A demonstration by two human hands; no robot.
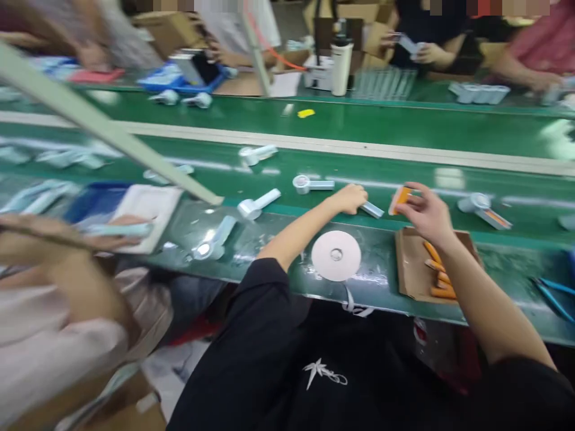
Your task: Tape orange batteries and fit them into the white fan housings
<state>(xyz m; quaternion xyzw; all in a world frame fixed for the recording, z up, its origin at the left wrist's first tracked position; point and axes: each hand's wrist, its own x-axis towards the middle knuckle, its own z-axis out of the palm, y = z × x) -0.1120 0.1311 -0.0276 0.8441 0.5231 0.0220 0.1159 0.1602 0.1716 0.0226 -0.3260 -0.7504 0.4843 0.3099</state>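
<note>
My left hand [353,199] is closed over a light-blue handled device [372,209] on the green belt. Only its handle end sticks out to the right; the rest is under my fingers. In my right hand [429,214], pinched between thumb and fingers, is an orange battery-like piece [401,200] with a pale edge. It is held just above the front of the belt. Below that hand, an open cardboard box [406,272] holds several orange cylinders [442,292] that look like batteries. A white tape roll [336,256] lies flat on the table ledge, left of the box.
More round-headed light-blue devices [302,184] lie along the belt [381,170]. Blue-handled pliers [557,296] rest at the right. A slanted metal post [112,129] crosses the left side. A co-worker's arm [81,269] is beside a white tray [157,215]. Several people work across the belt.
</note>
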